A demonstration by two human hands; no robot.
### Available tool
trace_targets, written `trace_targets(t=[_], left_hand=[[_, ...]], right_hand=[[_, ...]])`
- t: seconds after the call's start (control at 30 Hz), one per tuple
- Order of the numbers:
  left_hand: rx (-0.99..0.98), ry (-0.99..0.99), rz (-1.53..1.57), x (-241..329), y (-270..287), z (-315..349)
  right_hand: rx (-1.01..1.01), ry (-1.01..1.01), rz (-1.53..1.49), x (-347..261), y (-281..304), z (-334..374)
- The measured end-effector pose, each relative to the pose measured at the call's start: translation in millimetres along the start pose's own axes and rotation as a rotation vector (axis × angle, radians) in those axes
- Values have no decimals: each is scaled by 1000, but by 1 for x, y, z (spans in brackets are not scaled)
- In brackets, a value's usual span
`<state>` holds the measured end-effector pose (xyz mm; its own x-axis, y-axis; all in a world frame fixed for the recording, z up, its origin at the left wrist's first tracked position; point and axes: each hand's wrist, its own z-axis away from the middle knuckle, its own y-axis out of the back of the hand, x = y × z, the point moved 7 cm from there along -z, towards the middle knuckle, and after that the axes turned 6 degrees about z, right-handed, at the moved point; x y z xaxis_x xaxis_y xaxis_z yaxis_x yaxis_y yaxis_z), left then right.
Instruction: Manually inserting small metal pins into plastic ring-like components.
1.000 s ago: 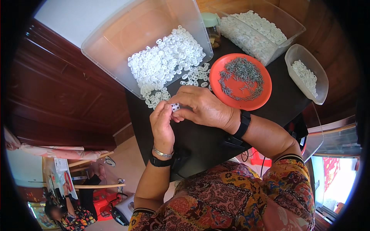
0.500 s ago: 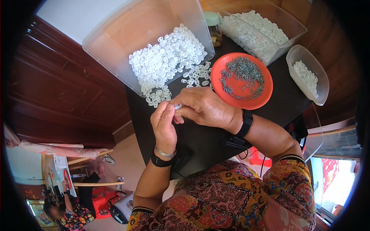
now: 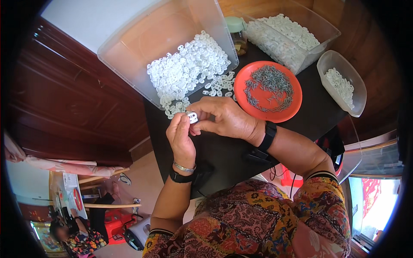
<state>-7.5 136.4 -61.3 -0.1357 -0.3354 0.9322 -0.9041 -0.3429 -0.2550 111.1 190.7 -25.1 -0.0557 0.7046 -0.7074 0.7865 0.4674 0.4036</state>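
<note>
A small white oval plastic piece with two holes (image 3: 192,117) is pinched between my hands, its holed face turned up. My left hand (image 3: 180,139) grips its left side with thumb and fingers. From the right, my right hand (image 3: 226,119) closes thumb and forefinger on the same piece. Just beyond my hands, many like pieces (image 3: 185,71) spill from a clear plastic bin (image 3: 129,47) tipped on its side. Right of them sits a red plate (image 3: 282,118) with a heap of small grey screws (image 3: 269,79).
At the back right stands a clear bin (image 3: 325,36) filled with white pieces. Nearer is a small translucent tub (image 3: 357,77) with more of them. A jar with a pale green lid (image 3: 235,24) is between the bins. Another person (image 3: 84,234) sits at the lower left.
The white piece has turned between my fingers, so its holed face now shows. My hands have shifted slightly to the left. The view has moved a little.
</note>
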Motion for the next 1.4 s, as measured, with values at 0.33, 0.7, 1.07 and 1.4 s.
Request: trace_targets(t=[0.33, 0.7, 1.07, 1.4], left_hand=[[-75, 10, -63, -1, -3, -1], [-98, 8, -52, -2, -1, 0], [-103, 57, -93, 3, -6, 4], [-78, -84, -96, 6, -5, 1]], right_hand=[[43, 105, 158, -8, 4, -1], [47, 169, 216, -16, 4, 2], [-16, 157, 264, -16, 0, 4], [10, -33, 7, 0, 0, 0]])
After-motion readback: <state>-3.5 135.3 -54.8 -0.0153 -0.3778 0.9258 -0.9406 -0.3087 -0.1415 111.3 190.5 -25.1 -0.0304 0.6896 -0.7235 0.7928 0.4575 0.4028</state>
